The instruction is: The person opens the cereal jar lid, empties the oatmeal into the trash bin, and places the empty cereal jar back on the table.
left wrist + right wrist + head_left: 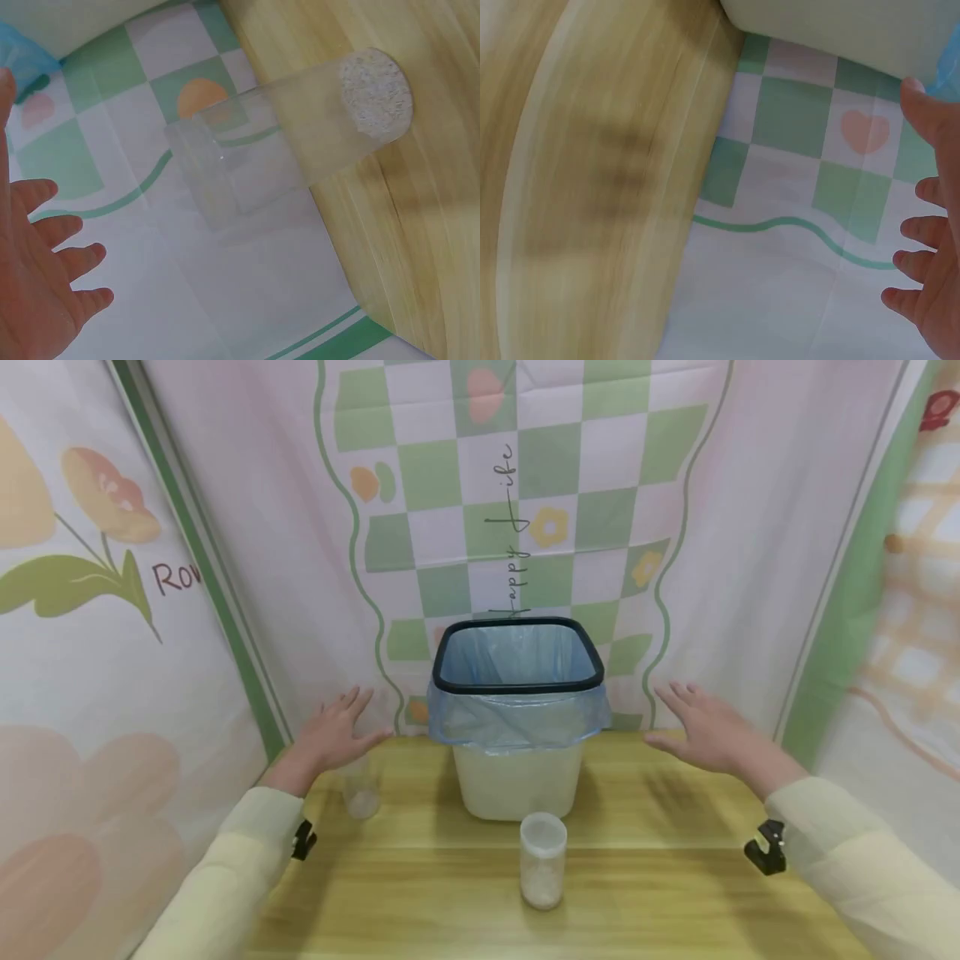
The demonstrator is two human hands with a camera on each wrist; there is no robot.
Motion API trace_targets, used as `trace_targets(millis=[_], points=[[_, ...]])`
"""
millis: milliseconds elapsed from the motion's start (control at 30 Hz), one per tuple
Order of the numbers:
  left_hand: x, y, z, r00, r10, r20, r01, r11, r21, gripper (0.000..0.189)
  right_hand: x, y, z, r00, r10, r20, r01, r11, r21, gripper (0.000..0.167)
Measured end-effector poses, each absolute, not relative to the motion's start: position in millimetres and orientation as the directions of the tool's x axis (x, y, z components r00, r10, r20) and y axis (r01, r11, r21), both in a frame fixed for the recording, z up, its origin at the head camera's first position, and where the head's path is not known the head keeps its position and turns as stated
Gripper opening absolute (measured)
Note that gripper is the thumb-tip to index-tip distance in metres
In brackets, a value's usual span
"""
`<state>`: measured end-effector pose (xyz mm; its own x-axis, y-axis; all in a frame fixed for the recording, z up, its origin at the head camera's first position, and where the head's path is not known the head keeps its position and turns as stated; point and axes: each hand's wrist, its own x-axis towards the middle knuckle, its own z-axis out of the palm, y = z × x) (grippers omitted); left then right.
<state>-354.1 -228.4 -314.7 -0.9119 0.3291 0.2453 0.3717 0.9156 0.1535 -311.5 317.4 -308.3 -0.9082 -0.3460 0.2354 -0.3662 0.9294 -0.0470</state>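
Observation:
My left hand [333,735] hovers with fingers spread, left of a cream bin and above a clear jar [300,150] that has pale grains at its bottom. My right hand [701,727] is held out over the table's right side, fingers apart and holding nothing. Between the hands stands the cream bin [517,781], with a black rim [517,688] and a blue bag [517,718] folded over its edge. In front of the bin, a second clear jar [543,860] stands upright with some pale stuff low inside; its kind is too blurred to tell.
The wooden table [420,893] ends at a back curtain [502,527] with green checks. Printed cloth panels close in the left [90,693] and right [907,635] sides. Each sleeve carries a small black clip-like piece near the wrist.

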Motion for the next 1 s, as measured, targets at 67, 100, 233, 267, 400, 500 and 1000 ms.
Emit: trace_targets(millis=[67, 100, 233, 267, 400, 500, 1000], points=[[-350, -229, -316, -0.904, 0.338, 0.261, 0.384, 0.911, 0.152, 0.089, -307, 316, -311, -0.908, -0.347, 0.233, -0.368, 0.928, -0.054, 0.089], [-347, -228, -317, -0.901, 0.342, 0.267, 0.39, 0.908, 0.155, 0.089, -305, 315, -312, -0.91, -0.344, 0.231, -0.367, 0.928, -0.06, 0.089], [-337, -227, -319, -0.891, 0.351, 0.289, 0.407, 0.899, 0.163, 0.087, -297, 313, -315, -0.91, -0.342, 0.236, -0.368, 0.927, -0.077, 0.088], [-335, -226, -319, -0.886, 0.359, 0.295, 0.417, 0.894, 0.166, 0.086, -294, 312, -315, -0.909, -0.341, 0.24, -0.369, 0.926, -0.08, 0.088], [-327, -223, -322, -0.863, 0.386, 0.326, 0.456, 0.873, 0.173, 0.085, -287, 310, -317, -0.9, -0.346, 0.265, -0.382, 0.919, -0.098, 0.088], [-322, -221, -325, -0.853, 0.396, 0.34, 0.476, 0.858, 0.195, 0.084, -281, 307, -320, -0.889, -0.358, 0.284, -0.404, 0.906, -0.122, 0.087], [-292, -206, -371, -0.82, 0.41, 0.399, 0.547, 0.767, 0.336, 0.081, -248, 282, -350, -0.822, -0.392, 0.412, -0.504, 0.839, -0.206, 0.073]])
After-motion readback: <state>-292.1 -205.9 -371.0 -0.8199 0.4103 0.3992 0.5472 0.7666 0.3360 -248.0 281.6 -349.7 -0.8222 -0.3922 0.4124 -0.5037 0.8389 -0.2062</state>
